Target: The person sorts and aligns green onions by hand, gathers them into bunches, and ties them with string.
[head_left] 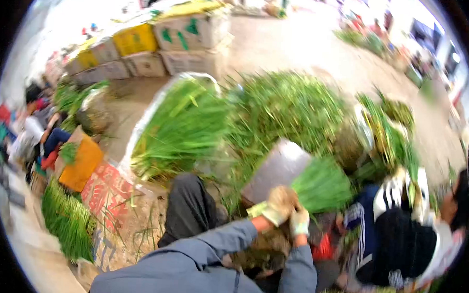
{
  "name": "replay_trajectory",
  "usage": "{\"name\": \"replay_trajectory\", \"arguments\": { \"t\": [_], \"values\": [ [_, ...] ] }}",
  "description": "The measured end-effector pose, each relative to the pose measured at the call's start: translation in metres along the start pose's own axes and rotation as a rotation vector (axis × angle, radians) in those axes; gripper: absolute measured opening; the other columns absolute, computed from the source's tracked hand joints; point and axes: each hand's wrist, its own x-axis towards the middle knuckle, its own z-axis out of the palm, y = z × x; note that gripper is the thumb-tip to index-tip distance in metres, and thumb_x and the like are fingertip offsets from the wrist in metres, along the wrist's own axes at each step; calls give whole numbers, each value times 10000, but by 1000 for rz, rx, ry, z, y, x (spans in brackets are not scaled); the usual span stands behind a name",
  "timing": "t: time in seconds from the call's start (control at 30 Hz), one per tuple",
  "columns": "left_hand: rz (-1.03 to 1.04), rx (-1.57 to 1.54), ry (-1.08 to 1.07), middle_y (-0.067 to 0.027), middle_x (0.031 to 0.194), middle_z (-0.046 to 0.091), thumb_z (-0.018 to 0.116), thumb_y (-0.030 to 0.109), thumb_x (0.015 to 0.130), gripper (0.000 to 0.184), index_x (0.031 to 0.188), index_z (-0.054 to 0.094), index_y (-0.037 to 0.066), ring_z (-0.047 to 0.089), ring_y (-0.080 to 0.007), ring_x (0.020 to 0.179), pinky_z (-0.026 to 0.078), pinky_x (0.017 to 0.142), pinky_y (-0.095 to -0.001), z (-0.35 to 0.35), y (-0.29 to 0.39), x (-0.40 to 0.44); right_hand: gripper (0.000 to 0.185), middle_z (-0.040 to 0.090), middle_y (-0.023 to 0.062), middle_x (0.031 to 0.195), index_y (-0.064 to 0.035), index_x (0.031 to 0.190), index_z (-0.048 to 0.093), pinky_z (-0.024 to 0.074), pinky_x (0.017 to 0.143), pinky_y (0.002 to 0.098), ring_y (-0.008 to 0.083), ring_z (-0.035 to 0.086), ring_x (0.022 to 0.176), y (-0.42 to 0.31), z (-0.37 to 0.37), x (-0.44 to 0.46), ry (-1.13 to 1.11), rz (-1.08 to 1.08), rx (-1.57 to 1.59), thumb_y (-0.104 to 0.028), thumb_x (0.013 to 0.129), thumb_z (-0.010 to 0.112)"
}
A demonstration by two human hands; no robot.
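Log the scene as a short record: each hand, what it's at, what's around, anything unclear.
Left hand: gloved, at the base of a green bunch
Right hand: gloved, close beside the left, same bunch
Bunch: leaves fanned toward picture right
Beyond hands: loose green pile
Left of pile: large bundle, white edging around it
Back: stacked boxes
Picture right: another person's striped sleeve
Unclear: exact grip, blurred
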Motion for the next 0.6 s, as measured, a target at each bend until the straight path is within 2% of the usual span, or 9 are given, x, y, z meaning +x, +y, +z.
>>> {"name": "replay_trajectory", "arguments": {
  "t": [0.07, 0.13, 0.2, 0.27, 0.3, 0.37, 0.43, 0.53, 0.6],
  "values": [
    [-269, -56, -249, -92, 1151, 641, 543, 239, 970, 263, 1186, 611, 105, 604, -252, 1033, 512, 934, -365, 13, -28, 2, 321, 686, 244, 1028, -19, 1055, 710, 512, 803, 454, 430, 648, 945, -19, -5, -12, 64, -65, -106, -286, 927, 584],
    [-254, -532, 94, -227, 1195, 607, 688, 303, 854, 505, 1228, 561, -13, 571, -329, 1154, 457, 1020, -378, 37, -92, -10, 287, 696, 217, 920, -20, 975, 716, 479, 733, 455, 407, 637, 840, -7, -1, -9, 22, -67, -66, -276, 926, 595],
    [-347, 235, -183, -255, 1392, 488, 777, 418, 753, 899, 1433, 389, -24, 477, -361, 1307, 384, 1116, -401, -31, -17, -9, 293, 687, 165, 805, -14, 921, 716, 465, 690, 406, 314, 609, 723, -17, -2, -12, 17, 109, 155, -281, 938, 597],
    [-378, 497, -425, -262, 1492, 388, 839, 452, 657, 1132, 1507, 261, -23, 402, -383, 1381, 332, 1156, -411, -28, 3, -16, 291, 634, 84, 715, -2, 899, 702, 448, 661, 333, 161, 533, 673, -23, 1, -9, -12, 178, 289, -266, 959, 595],
    [-384, 578, -541, -285, 1431, 432, 834, 454, 652, 1172, 1531, 230, -31, 455, -398, 1323, 365, 1130, -429, -22, 16, -18, 291, 634, 84, 715, -2, 899, 702, 448, 661, 333, 161, 533, 673, -22, 6, -8, -13, 178, 289, -266, 959, 595],
    [-313, 884, -427, -276, 1418, 447, 724, 363, 786, 940, 1517, 265, -8, 463, -384, 1322, 379, 1108, -459, 23, -6, -34, 275, 625, 87, 711, 4, 905, 692, 449, 662, 337, 172, 540, 672, -24, 9, -4, 29, -1, 246, -250, 962, 601],
    [-455, 737, -299, -233, 1338, 549, 534, 259, 948, 601, 1455, 345, 0, 592, -413, 1169, 487, 990, -469, 37, -21, -22, 296, 576, 47, 664, -10, 799, 639, 423, 600, 326, 144, 509, 626, -18, 18, 0, 58, -117, 278, -240, 979, 593],
    [-573, 493, -464, -232, 1182, 650, 811, 440, 705, 939, 1391, 395, -48, 674, -363, 1051, 546, 896, -415, 2, -16, 3, 308, 492, -36, 624, -90, 741, 587, 325, 478, 266, 81, 421, 517, -25, 7, -7, 57, -3, 595, -255, 1001, 574],
    [-586, 259, -501, -237, 1138, 683, 838, 447, 653, 935, 1341, 471, -69, 681, -344, 1037, 541, 904, -389, -25, -33, 15, 298, 473, -51, 611, -84, 774, 611, 333, 456, 248, 75, 410, 483, -64, -18, -27, 57, 163, 800, -253, 1014, 555]
  ]
}}
